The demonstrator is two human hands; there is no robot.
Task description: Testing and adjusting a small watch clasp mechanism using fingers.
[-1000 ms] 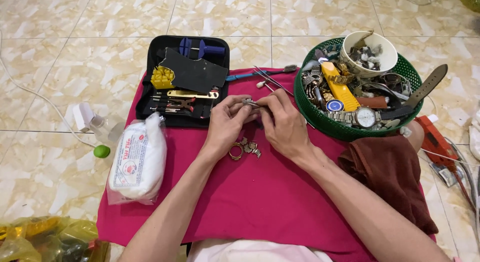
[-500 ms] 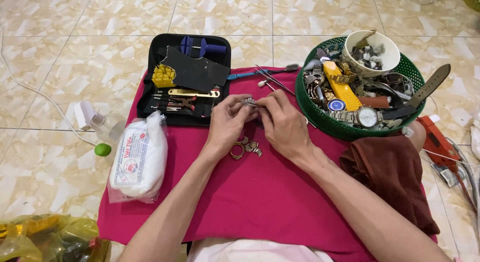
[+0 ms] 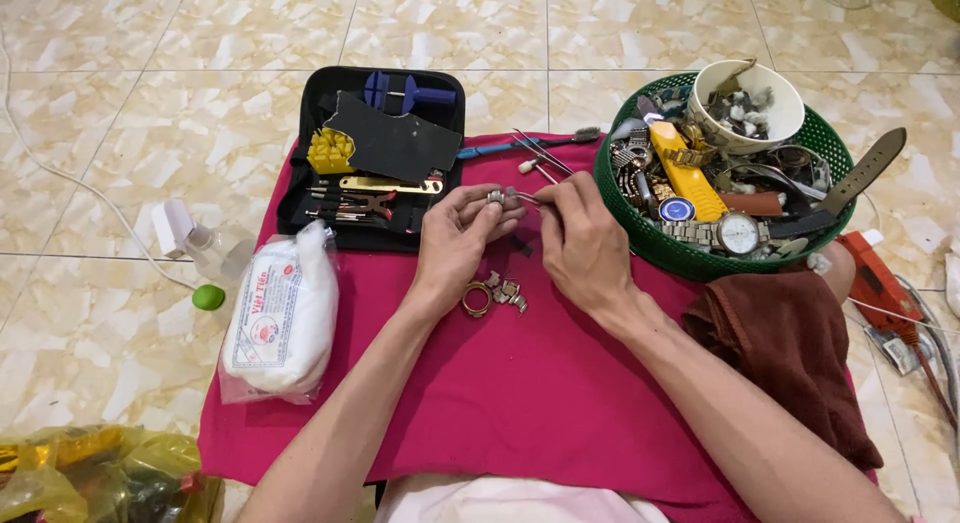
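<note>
Cloth: we're working over the magenta cloth (image 3: 520, 403) on the floor.
Loose parts: gold ring (image 3: 476, 300) and metal links (image 3: 508, 290) already lie off, below our hands.
Left hand (image 3: 455, 238): pinched tight on a small metal watch-band piece (image 3: 495, 196).
Right hand (image 3: 580, 238): clamped on a thin pin tool (image 3: 527, 196), tip at the piece.
Left to do: piece not yet apart, we judge.
Far: tool case (image 3: 380, 158), green basket (image 3: 640, 238) of watches.

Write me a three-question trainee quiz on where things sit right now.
1. True or false: the green plastic basket sits on the person's left side.
2. Which lies nearest the left hand? A. white stuffed plastic bag B. small gold metal ring C. brown folded cloth
3. Fill in: the black zip tool case lies ____.

Key: 1 false, it sits on the right. 2 B. 3 open.
</note>
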